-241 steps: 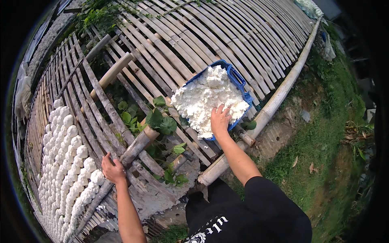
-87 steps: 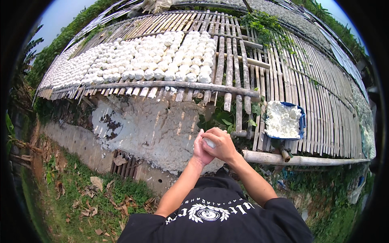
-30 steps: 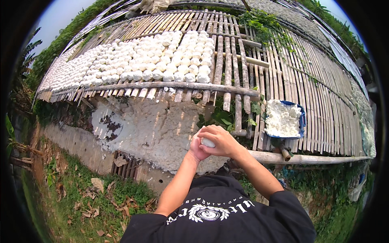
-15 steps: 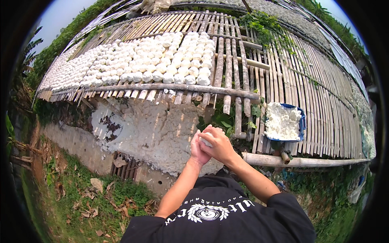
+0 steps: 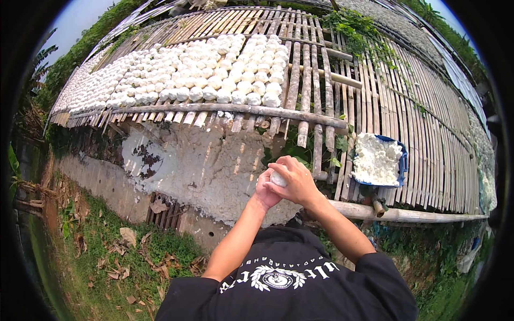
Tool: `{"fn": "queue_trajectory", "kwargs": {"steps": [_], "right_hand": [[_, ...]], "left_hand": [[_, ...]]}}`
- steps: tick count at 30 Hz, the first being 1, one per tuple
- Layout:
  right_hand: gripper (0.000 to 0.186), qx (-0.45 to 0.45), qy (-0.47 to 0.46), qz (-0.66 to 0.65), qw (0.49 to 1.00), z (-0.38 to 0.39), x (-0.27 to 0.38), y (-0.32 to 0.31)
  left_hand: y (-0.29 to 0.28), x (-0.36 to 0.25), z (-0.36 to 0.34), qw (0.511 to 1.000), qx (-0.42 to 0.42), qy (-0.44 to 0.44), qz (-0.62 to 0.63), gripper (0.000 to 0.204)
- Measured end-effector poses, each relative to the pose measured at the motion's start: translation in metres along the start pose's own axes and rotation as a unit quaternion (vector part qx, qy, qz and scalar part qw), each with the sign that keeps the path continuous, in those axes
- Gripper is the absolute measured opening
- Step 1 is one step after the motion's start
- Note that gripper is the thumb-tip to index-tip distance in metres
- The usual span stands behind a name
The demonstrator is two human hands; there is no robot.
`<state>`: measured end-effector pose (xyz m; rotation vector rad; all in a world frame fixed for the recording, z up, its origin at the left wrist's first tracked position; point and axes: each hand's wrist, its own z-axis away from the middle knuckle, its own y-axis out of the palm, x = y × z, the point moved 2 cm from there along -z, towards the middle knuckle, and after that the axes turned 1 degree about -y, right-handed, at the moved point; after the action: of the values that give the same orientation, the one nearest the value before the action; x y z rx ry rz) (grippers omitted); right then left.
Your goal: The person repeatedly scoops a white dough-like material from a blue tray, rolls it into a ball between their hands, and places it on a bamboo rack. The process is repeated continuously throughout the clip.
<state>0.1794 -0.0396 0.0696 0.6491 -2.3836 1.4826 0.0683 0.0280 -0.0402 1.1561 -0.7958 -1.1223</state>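
My left hand (image 5: 265,190) and my right hand (image 5: 295,183) are pressed together around a white lump (image 5: 278,178), held above the pale patch below the rack's edge. Both have their fingers curled; the right lies partly over the left. Right of them, a blue tub (image 5: 402,163) of crumbly white material (image 5: 375,160) rests on bamboo slats (image 5: 433,160). Beyond my hands, many white lumps (image 5: 214,80) sit in rows on the rack's left section, behind a bamboo pole (image 5: 225,108).
A thick bamboo pole (image 5: 407,214) runs along the near right edge. Leafy vines (image 5: 345,29) grow through gaps between the slats. Under the rack lie concrete (image 5: 101,179) caked with white residue, a rusty grate (image 5: 163,215) and grass (image 5: 96,235) with dry leaves. More white lumps cover racks at the back.
Eight seconds ago my right hand was in the tub and my left at the rack; now both enclose a lump. Over the last second they have shifted slightly up and right.
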Motion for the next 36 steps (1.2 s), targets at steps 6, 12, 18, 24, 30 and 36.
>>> {"fn": "queue_trajectory", "kwargs": {"steps": [6, 12, 18, 24, 30, 36], "right_hand": [[0.029, -0.033, -0.057, -0.041, 0.997, -0.011, -0.014, -0.016], [0.028, -0.001, -0.008, -0.033, 0.999, -0.019, -0.046, -0.020], [0.041, -0.007, -0.043, 0.010, 0.999, -0.019, -0.083, -0.031], [0.040, 0.012, 0.022, -0.076, 0.997, -0.030, -0.145, -0.046], [0.034, -0.130, 0.350, -0.408, 0.833, -0.014, -0.247, -0.051], [0.044, -0.200, 0.446, -0.696, 0.525, 0.000, -0.329, -0.044]], "left_hand": [[0.007, -0.010, -0.033, 0.998, 0.042, -0.006, -0.035, 0.047], [0.020, -0.007, -0.055, 0.999, 0.036, -0.005, -0.017, 0.051], [0.007, -0.011, -0.103, 0.997, 0.083, 0.005, -0.004, 0.046], [0.026, -0.011, -0.158, 0.999, -0.043, -0.002, -0.022, 0.050], [0.048, -0.076, -0.286, 0.726, -0.178, 0.166, -0.644, 0.066], [-0.003, -0.136, -0.370, 0.249, -0.214, 0.190, -0.925, 0.071]]}}
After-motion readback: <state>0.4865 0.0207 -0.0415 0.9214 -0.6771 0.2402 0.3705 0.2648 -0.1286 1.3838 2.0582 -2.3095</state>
